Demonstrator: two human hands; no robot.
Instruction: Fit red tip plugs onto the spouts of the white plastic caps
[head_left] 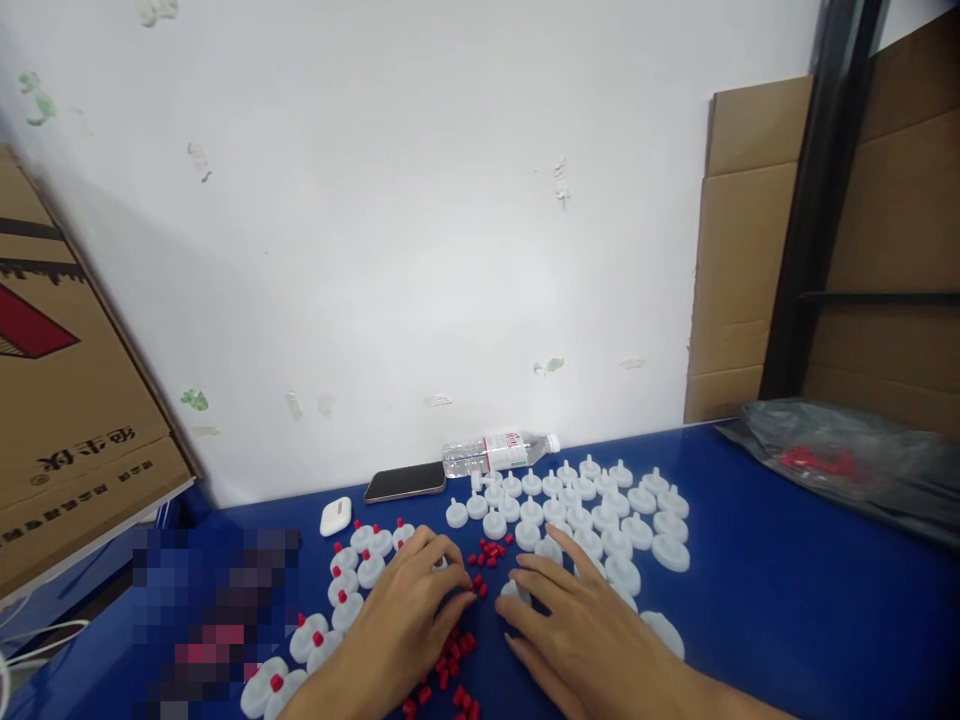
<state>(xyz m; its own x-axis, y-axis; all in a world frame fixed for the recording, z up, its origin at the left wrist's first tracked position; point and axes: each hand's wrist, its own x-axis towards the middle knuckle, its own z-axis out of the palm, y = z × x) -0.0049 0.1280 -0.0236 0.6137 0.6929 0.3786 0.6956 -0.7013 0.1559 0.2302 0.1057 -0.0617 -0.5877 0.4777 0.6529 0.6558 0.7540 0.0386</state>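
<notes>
My left hand [424,600] is curled, with thumb and forefinger pinched around what looks like a small red cap [471,588]. White round lids with red-tipped spouts [371,570] lie to its left, and loose red caps [452,650] are scattered beside and below the fingers. My right hand [574,610] has its fingers spread, palm down. Its fingertips touch a white lid [516,592], partly hidden by the fingers. Many white lids with bare upright spouts [589,510] spread behind and around this hand; some are hidden under it.
A clear bottle with a label [506,452] lies against the white wall. Beside it are a dark phone [405,482] and a white earphone case [336,516]. At the right is a grey plastic bag [847,465] with red pieces. A cardboard box [75,400] stands left on the blue table [787,620].
</notes>
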